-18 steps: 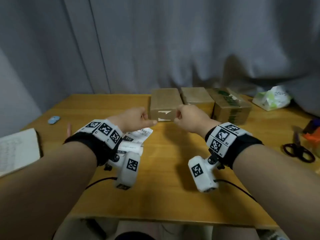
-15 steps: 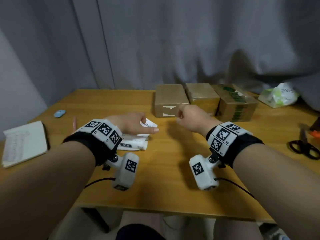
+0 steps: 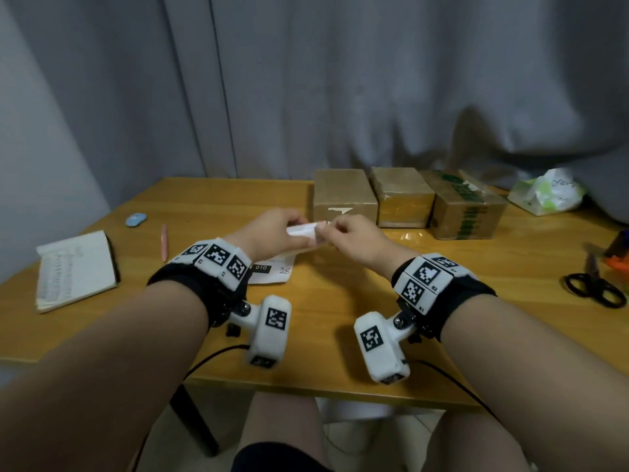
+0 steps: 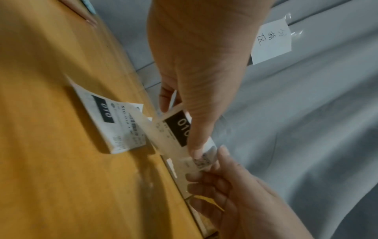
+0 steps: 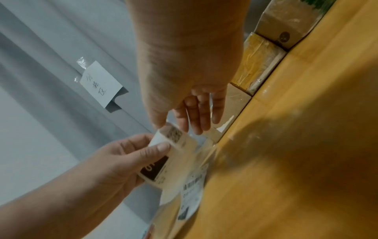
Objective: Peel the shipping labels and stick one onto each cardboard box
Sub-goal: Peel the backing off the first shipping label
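Three cardboard boxes stand in a row at the back of the table: the left box (image 3: 343, 195), the middle box (image 3: 401, 195) and the green-printed right box (image 3: 466, 209). In front of the left box both hands hold one white shipping label (image 3: 303, 230) off the table. My left hand (image 3: 297, 229) pinches it by the black "010" block (image 4: 176, 129). My right hand (image 3: 328, 230) pinches the corner with the QR code (image 5: 174, 134) between thumb and fingers. More labels (image 3: 272, 270) lie flat under my left wrist.
An open notebook (image 3: 76, 267), a pink pen (image 3: 164, 241) and a small blue object (image 3: 136, 219) lie at the left. Black scissors (image 3: 594, 287) and an orange item (image 3: 616, 264) sit at the right edge, a plastic bag (image 3: 548, 195) behind the boxes. A curtain hangs behind.
My left hand has lifted one label off the pile. My right hand has moved left to meet it and now pinches its corner.
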The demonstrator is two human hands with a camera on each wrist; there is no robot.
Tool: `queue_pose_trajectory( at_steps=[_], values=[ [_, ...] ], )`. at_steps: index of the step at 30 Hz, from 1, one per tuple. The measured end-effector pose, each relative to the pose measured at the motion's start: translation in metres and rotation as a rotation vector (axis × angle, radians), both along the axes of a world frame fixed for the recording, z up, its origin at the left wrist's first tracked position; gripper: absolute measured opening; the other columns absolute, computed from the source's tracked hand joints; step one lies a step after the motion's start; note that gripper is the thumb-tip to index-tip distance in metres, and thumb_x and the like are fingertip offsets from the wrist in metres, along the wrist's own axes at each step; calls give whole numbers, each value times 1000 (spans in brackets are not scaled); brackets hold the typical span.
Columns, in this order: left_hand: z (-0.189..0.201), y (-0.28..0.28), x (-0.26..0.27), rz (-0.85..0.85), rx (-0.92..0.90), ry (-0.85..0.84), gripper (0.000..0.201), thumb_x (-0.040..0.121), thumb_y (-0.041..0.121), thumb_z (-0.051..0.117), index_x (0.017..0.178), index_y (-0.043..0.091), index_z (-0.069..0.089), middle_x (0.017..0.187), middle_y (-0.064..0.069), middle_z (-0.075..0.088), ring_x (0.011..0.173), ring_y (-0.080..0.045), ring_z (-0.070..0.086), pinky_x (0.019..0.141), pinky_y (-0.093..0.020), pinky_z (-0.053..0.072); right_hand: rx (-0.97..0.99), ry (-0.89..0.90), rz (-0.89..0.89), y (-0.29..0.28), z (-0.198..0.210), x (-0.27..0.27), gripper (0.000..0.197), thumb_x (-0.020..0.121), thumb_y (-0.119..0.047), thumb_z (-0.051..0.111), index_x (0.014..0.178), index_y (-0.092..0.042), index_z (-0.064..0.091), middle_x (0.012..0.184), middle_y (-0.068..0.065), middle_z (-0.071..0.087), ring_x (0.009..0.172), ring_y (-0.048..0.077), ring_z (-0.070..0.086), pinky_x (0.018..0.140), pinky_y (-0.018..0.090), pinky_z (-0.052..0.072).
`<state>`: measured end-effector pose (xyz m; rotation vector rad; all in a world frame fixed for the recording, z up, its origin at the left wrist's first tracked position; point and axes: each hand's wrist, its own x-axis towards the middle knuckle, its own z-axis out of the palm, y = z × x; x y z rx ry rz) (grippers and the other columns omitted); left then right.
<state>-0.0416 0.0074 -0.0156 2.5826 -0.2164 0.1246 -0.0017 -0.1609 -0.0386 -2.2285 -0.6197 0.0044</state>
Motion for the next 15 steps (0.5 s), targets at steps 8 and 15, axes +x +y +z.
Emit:
queue_pose_trajectory(
  at_steps=[8, 15],
  values=[
    [24, -30, 40, -79, -285, -212, 33, 83, 30, 68, 110, 12, 62, 92, 2, 64, 76, -6, 58, 62, -8, 45, 454, -52, -76, -11, 35, 33, 31, 90, -23, 61, 60, -17, 60, 67, 1, 60, 58, 4, 55, 55, 17, 43],
    [22, -57, 77, -87, -760, 118, 49, 96, 55, 27, 101, 25, 65, 81, 4, 67, 76, -11, 63, 69, -26, 52, 516, -46, 92, -49, 44, 64, 12, 92, -12, 57, 96, -6, 66, 91, 12, 69, 84, 18, 64, 79, 33, 52]
  ],
)
